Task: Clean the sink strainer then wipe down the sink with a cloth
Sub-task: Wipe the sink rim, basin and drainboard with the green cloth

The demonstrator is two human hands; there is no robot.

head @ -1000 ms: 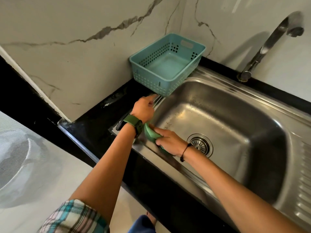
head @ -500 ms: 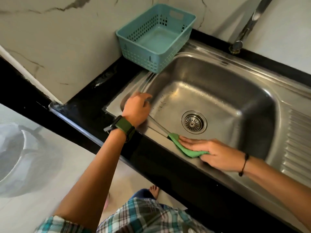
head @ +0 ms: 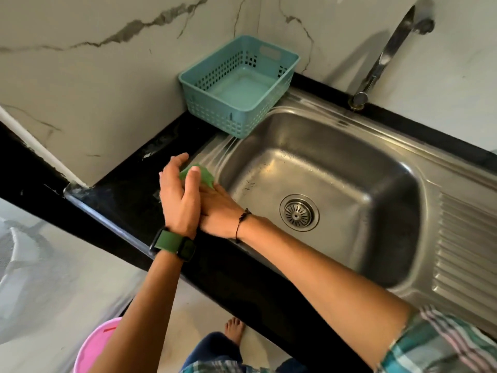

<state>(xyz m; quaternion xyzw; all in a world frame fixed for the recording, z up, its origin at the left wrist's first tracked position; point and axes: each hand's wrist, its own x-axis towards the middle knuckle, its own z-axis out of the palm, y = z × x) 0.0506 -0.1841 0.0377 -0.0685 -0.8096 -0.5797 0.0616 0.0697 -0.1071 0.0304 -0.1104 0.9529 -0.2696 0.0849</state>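
The steel sink [head: 336, 168] has its round strainer [head: 298, 212] seated in the drain at the basin's bottom. A green cloth [head: 205, 176] lies on the sink's left rim, near the front left corner. My right hand [head: 219, 211] reaches across and presses on the cloth; its fingers are mostly hidden behind my left hand. My left hand [head: 178, 196], with a green watch on the wrist, is lifted just over the right one, fingers relaxed, thumb in front of the cloth.
A teal plastic basket [head: 239, 84] stands at the sink's back left corner against the marble wall. The faucet [head: 387, 52] rises at the back right. A ribbed drainboard [head: 468, 254] lies right of the basin. A pink bucket [head: 94, 348] is on the floor below.
My right hand slid the cloth from the front rim back left to the sink's front left corner. My left hand lifted off the rim and now hovers over the right hand.
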